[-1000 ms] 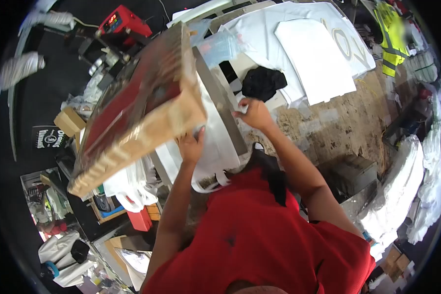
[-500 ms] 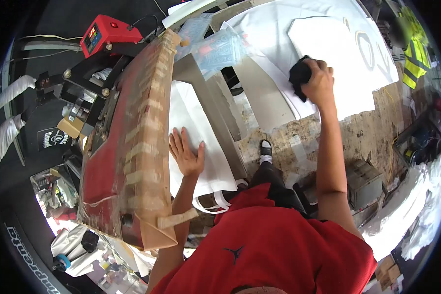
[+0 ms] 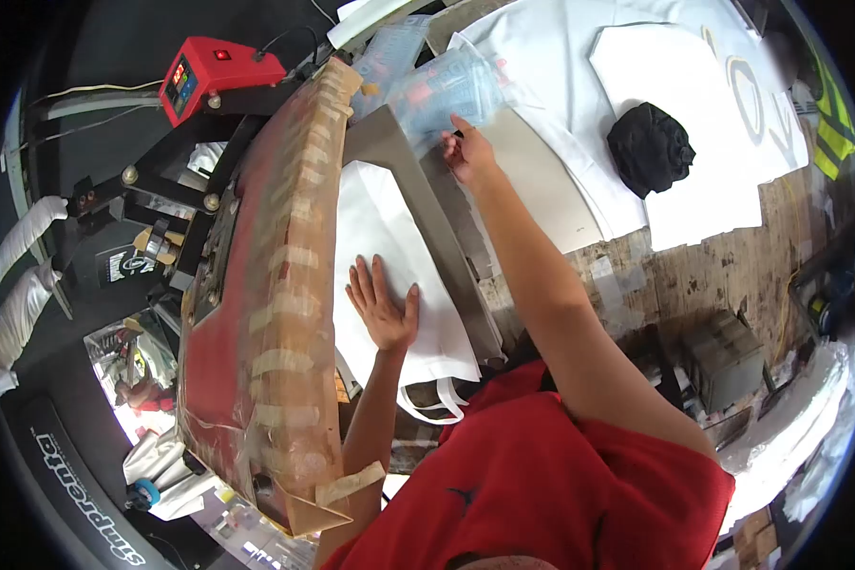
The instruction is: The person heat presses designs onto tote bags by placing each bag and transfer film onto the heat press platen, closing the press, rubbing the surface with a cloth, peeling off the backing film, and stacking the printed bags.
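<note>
My left hand [image 3: 385, 309] lies flat, fingers spread, on a white tote bag [image 3: 399, 228] with white handles [image 3: 434, 407]. The bag rests on the grey lower plate [image 3: 375, 142] of a heat press, beside its raised, tape-edged upper plate [image 3: 285, 285]. Beyond the bag, my right hand [image 3: 467, 157] hovers near clear printed film sheets [image 3: 446, 90]. Its thumb is out, its other fingers are loosely bent, and nothing shows in it. A crumpled black cloth [image 3: 650, 150] sits on white pieces [image 3: 712, 204] on the table.
The press's red control box [image 3: 218, 74] stands at the upper left, with black metal arms [image 3: 166, 204] below it. A worn wooden table [image 3: 627, 275] extends to the right. A grey metal block [image 3: 722, 359] and clear plastic wrapping [image 3: 788, 427] lie at the lower right.
My right hand has let go of the black cloth, which now lies on the white pieces. That hand has moved left toward the film sheets. My left hand stays on the bag.
</note>
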The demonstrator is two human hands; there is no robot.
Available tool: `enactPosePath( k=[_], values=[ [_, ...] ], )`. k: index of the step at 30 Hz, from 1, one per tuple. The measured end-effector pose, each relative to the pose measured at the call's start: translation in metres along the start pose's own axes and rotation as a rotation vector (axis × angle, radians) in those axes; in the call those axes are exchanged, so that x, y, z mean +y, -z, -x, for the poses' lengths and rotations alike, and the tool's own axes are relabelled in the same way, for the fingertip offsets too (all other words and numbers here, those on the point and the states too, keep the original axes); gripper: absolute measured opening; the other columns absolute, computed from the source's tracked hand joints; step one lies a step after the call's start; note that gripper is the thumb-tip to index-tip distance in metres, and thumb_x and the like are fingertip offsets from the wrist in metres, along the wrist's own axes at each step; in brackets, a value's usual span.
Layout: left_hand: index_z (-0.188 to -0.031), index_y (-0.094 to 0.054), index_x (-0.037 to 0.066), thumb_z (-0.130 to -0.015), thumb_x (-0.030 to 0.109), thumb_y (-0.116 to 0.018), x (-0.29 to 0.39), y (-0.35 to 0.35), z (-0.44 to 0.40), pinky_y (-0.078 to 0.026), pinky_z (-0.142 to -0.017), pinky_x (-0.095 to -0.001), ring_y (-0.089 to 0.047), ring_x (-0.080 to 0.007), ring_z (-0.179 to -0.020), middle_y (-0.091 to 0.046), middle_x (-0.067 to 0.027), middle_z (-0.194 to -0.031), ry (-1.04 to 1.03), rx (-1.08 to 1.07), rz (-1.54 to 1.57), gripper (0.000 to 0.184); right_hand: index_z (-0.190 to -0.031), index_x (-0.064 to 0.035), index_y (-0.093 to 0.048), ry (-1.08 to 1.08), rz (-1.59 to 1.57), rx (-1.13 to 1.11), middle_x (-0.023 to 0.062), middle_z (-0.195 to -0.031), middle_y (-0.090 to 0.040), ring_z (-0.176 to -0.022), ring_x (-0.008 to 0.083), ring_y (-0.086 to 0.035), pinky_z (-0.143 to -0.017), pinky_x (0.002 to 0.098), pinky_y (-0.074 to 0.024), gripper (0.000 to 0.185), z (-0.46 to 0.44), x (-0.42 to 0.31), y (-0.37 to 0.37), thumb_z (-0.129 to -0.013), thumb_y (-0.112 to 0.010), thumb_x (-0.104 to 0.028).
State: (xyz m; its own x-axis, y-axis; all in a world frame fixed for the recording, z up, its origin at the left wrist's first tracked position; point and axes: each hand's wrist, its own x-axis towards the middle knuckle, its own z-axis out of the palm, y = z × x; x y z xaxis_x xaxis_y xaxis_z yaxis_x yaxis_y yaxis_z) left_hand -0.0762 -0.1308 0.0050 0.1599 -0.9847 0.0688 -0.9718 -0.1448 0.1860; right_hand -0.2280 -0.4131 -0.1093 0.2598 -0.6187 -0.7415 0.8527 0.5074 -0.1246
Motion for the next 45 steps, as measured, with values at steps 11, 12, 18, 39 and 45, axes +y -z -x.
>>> enactPosePath(
  k=[11, 12, 18, 39, 45],
  values=[
    [-0.155, -0.035, 0.008, -0.090, 0.051, -0.062, -0.003, -0.003, -0.001, -0.011, -0.120, -0.0608, -0.021, -0.0441, -0.150, -0.027, -0.0212, -0.162, -0.004, 0.024, 0.035, 0.083, -0.096, -0.0095, -0.061, 0.055, -0.256, 0.195, 0.0033, -0.068, -0.061, -0.047, 0.0106, -0.047, -0.042, 0.0255, -0.0381, 0.025, -0.040, 0.005, -0.042, -0.091, -0.077, -0.028],
    [-0.155, -0.035, 0.008, -0.090, 0.051, -0.062, -0.004, -0.003, -0.001, -0.011, -0.120, -0.0606, -0.021, -0.0442, -0.150, -0.027, -0.0211, -0.162, -0.005, 0.025, 0.036, 0.082, -0.094, -0.0094, -0.061, 0.066, -0.282, 0.201, 0.0029, -0.068, -0.060, -0.047, 0.0101, -0.047, -0.042, 0.0254, -0.0376, 0.026, -0.037, 0.009, -0.038, -0.090, -0.078, -0.029],
    [-0.154, -0.037, 0.007, -0.090, 0.050, -0.062, -0.002, -0.002, -0.001, -0.013, -0.120, -0.0603, -0.023, -0.0446, -0.149, -0.029, -0.0211, -0.161, -0.010, 0.034, 0.028, 0.081, -0.099, -0.0139, -0.060, 0.051, -0.267, 0.166, 0.0001, -0.068, -0.058, -0.050, 0.0081, -0.047, -0.044, 0.0234, -0.0385, 0.027, 0.040, 0.023, 0.039, -0.094, -0.073, -0.037],
    [-0.155, -0.033, 0.003, -0.093, 0.038, -0.058, -0.001, -0.009, 0.000, -0.014, -0.120, -0.0582, -0.022, -0.0459, -0.149, -0.027, -0.0239, -0.161, -0.061, 0.029, 0.013, 0.075, -0.103, -0.0124, -0.071, 0.459, 0.761, -0.507, 0.0090, -0.108, -0.071, -0.090, 0.0221, -0.068, -0.081, 0.0330, -0.0525, 0.022, 0.061, -0.049, 0.004, -0.087, -0.072, -0.028],
    [-0.155, -0.034, 0.003, -0.093, 0.042, -0.057, 0.001, -0.002, -0.003, -0.012, -0.121, -0.0556, -0.022, -0.0429, -0.150, -0.027, -0.0231, -0.162, -0.032, 0.013, 0.018, 0.077, -0.125, -0.0287, -0.067, 0.691, 1.535, -0.170, 0.0132, -0.136, -0.062, -0.124, 0.0347, -0.058, -0.108, 0.0421, -0.0438, 0.047, -0.098, -0.024, -0.107, -0.080, -0.068, -0.042]
  ],
)
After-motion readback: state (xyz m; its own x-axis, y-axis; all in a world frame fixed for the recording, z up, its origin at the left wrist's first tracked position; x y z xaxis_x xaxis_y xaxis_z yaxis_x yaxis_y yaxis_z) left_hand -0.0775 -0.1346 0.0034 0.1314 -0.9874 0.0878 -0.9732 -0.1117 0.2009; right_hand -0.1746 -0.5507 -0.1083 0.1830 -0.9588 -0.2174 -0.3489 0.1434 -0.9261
